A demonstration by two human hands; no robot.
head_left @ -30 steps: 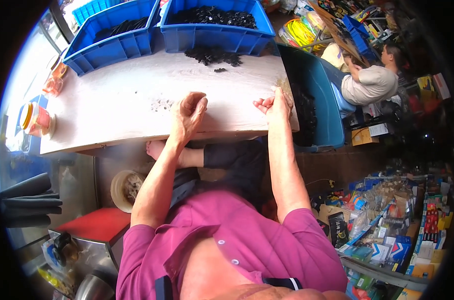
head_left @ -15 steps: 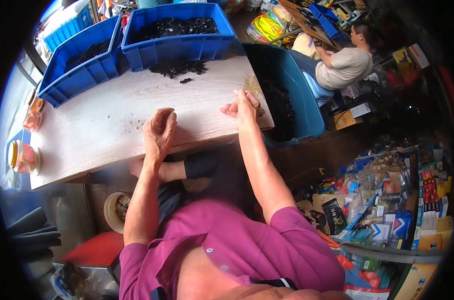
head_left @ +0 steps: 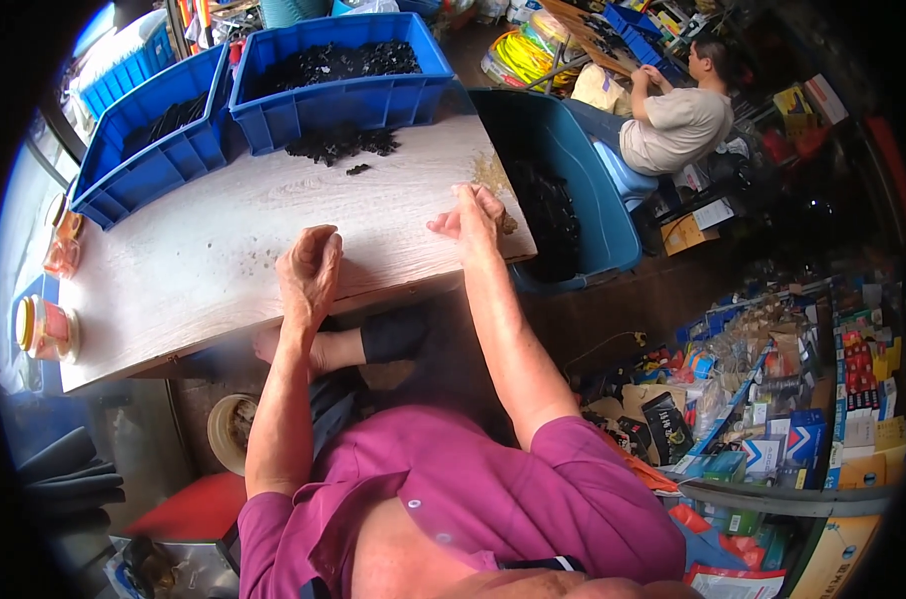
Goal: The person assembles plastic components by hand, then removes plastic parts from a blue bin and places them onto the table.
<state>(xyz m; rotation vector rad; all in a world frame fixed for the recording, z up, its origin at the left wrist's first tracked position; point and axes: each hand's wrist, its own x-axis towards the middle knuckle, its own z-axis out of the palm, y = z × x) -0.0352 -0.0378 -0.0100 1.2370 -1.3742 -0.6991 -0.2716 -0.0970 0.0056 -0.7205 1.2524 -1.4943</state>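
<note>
With our left hand (head_left: 309, 270) loosely curled on the wooden board (head_left: 194, 270) and our right hand (head_left: 476, 214) pinched, on what we cannot tell, at its corner, we risk sweeping small black parts (head_left: 338, 143) off the edge into the deep blue tub (head_left: 598, 230).

Both hands forward, left hand (head_left: 309, 272) loosely curled, right hand (head_left: 476, 214) half-closed

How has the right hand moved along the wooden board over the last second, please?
Cannot tell much: the right hand rests at the board's right edge, above the dark bin, as before; the shift looks like camera movement.
</note>
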